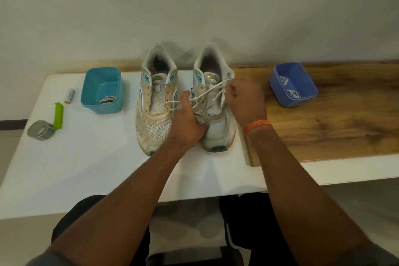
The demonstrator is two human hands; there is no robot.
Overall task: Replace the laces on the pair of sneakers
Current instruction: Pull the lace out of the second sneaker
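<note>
At frame centre, the left hand (187, 124) pins the worn white mesh sneaker (213, 101) while the right hand (245, 101) pinches its thin white lace (206, 94), probably limp and light, best gripped near its tip.

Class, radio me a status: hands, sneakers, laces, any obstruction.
Left hand braces right sneaker, pinching its lace. Right hand pulls lace end at upper eyelets. Left sneaker mostly unlaced. Nothing blocking.
</note>
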